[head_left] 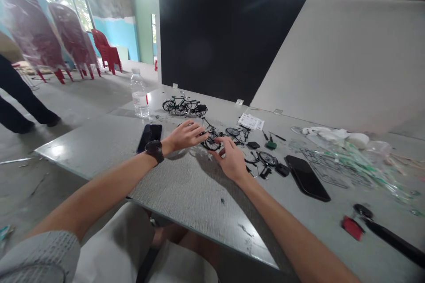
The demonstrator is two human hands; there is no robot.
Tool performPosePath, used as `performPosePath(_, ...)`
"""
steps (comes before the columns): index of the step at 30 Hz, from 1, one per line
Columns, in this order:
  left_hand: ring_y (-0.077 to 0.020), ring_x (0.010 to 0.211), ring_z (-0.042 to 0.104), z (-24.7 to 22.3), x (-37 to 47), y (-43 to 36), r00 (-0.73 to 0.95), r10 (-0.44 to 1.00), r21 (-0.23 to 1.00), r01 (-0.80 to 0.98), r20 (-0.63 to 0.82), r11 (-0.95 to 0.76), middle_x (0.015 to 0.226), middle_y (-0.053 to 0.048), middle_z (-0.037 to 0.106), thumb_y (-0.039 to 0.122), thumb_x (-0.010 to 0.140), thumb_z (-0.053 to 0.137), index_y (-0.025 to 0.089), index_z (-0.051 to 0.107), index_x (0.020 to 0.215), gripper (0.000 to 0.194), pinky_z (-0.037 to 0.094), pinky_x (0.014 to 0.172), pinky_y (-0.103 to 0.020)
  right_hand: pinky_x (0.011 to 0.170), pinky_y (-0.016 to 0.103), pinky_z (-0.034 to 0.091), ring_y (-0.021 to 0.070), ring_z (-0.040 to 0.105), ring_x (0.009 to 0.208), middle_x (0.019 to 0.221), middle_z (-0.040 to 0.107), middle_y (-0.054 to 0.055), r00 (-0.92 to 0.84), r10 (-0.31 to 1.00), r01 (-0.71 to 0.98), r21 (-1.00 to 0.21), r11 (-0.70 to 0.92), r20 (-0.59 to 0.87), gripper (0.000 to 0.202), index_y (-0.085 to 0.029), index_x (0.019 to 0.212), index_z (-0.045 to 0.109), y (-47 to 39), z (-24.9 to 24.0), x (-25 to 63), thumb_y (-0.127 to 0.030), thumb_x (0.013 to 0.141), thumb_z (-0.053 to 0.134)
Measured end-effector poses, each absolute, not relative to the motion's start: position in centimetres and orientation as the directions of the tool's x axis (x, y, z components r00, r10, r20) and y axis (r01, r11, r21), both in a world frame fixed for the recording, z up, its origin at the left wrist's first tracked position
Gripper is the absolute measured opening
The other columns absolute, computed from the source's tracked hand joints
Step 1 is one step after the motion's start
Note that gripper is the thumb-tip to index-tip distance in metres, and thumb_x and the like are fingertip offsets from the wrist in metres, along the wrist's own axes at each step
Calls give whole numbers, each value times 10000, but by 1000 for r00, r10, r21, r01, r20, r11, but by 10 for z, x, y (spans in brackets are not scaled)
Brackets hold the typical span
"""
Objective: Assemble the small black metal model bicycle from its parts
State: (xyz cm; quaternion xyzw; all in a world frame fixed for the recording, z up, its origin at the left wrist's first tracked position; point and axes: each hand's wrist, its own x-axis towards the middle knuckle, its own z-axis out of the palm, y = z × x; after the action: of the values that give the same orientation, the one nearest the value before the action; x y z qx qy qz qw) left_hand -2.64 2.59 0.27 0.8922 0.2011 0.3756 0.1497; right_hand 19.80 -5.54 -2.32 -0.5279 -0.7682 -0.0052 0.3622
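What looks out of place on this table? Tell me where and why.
The plastic scraps look messiest: a loose tangle on the table's right side. One small bike beside the right hand also seems odd: it appears to lie on its side, while the back bikes stand upright.

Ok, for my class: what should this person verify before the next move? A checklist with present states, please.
1. Both hands at the model bicycle: ok, left hand and right hand on either side.
2. Firm grip: cannot tell, fingers hide the contact.
3. Loose black parts nearby: ok, beside the right hand.
4. Water bottle upright: ok.
5. Table free of phones: not ok, left phone and right phone lie there.
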Motion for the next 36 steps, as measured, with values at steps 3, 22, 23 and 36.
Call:
performPosePath(3, -289, 1056, 566, 0, -26, 27, 648, 459, 385, 265, 608, -884, 1074, -117, 655, 274, 949, 538, 259, 718, 1107, 241, 310, 1112, -534, 608, 340, 516, 167, 669, 613, 1169, 663, 97, -172, 801, 822, -365, 437, 573, 332, -225, 1157, 596, -56, -24, 198, -470, 937, 642)
performPosePath(22, -270, 1053, 665, -22, -25, 37, 384, 502, 112, 698, 775, -707, 1143, -139, 706, 464, 974, 603, 120, 294, 1539, 730, 482, 931, -409, 646, 346, 559, 180, 681, 670, 1250, 614, 135, -181, 791, 809, -369, 458, 585, 358, -226, 1286, 583, -59, -19, 196, -441, 1004, 535)
performPosePath(23, -284, 1090, 657, -24, -26, 40, 382, 517, 140, 686, 766, -714, 1178, -151, 698, 496, 951, 628, 125, 314, 1535, 760, 481, 953, -426, 652, 345, 560, 176, 678, 666, 1254, 609, 138, -180, 784, 803, -371, 465, 593, 351, -224, 1285, 582, -59, -19, 196, -431, 1006, 532)
performPosePath(36, -335, 1296, 581, -25, -23, 33, 545, 449, 289, 357, 708, -888, 1396, -223, 580, 453, 953, 631, 149, 338, 1499, 690, 486, 1039, -487, 662, 359, 586, 155, 681, 602, 1350, 595, 162, -278, 786, 701, -442, 559, 552, 394, -248, 1415, 498, -60, -21, 196, -388, 1061, 398)
